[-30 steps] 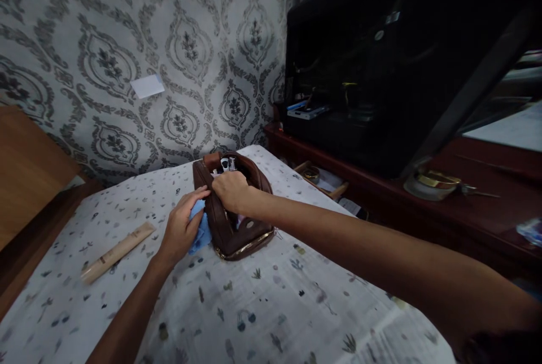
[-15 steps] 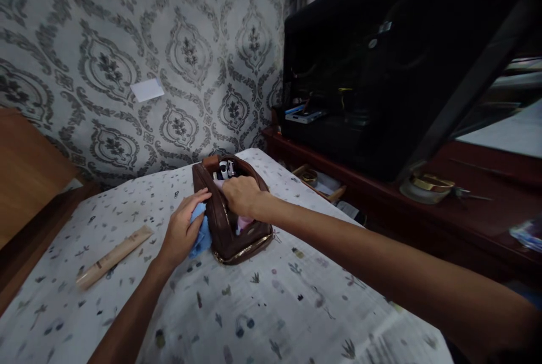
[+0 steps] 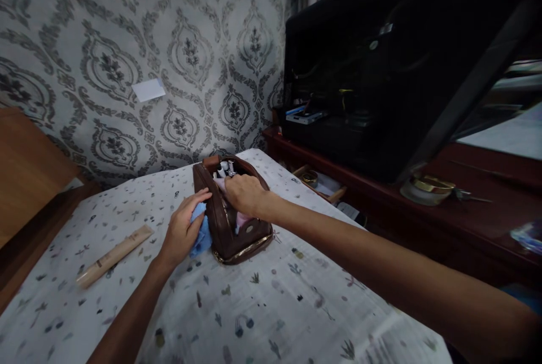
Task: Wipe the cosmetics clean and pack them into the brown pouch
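A brown zippered toiletry bag (image 3: 220, 234) lies unzipped on the bed-like surface, its gold zipper showing. My right hand (image 3: 243, 193) reaches inside it, fingers curled down on a pink cloth (image 3: 221, 184); the fingertips are hidden. More pink material (image 3: 241, 220) shows below the wrist. Small white and silver items (image 3: 224, 169) stand at the bag's far end. My left hand (image 3: 184, 227) presses against the bag's left side, fingertips on its edge, with a crumpled blue cloth (image 3: 202, 240) bunched under the palm and thumb.
A beige tube (image 3: 114, 257) lies on the patterned white sheet (image 3: 237, 307) at left. On the right, a dark-red cabinet (image 3: 423, 217) carries a large black screen (image 3: 359, 82) and a roll of gold tape (image 3: 432, 183). An open drawer (image 3: 324, 183) juts out behind the bag.
My right hand has shifted slightly right inside the bag, uncovering a round snap on its inner wall. The upright items tilt a little differently. My left hand stays put.
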Motion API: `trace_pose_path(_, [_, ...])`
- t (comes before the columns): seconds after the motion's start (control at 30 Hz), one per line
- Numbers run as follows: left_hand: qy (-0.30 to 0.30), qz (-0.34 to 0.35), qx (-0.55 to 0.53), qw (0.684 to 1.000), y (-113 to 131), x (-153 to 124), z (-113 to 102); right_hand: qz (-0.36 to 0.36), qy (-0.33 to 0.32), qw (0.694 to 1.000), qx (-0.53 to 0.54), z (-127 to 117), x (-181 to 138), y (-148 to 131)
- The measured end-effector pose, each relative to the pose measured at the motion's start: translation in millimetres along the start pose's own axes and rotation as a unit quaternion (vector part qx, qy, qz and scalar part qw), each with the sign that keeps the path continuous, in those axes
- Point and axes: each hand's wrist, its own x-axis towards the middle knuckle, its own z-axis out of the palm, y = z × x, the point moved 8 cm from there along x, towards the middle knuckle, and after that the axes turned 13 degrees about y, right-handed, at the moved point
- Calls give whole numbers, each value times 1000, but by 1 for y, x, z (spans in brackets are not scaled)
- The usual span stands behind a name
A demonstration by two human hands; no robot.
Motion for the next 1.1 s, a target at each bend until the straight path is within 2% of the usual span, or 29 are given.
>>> trace_pose_path(0.13, [-3, -9, -1, 1000, -1, 0, 0, 3, 19, 1000, 3, -11, -1, 14])
trace_pose_path(0.27, [-7, -21, 0, 1000, -3, 0, 1, -9, 37, 999, -11, -16, 12, 21])
trace_pose_path(0.43, [1, -9, 0, 1000, -4, 0, 2, -103, 50, 993, -38, -7, 44, 3])
trace_pose_path(0.57, [-2, 3, -9, 1000, -2, -1, 1, -170, 39, 982, -73, 4, 57, -3])
trace_pose_path(0.77, [-5, 7, -17, 1000, -1, -1, 0, -182, 34, 977, -109, 1, 57, 4])
trace_pose_path(1.1, [-13, -3, -12, 1000, -1, 1, 0, -171, 9, 981, -88, 0, 57, 7])
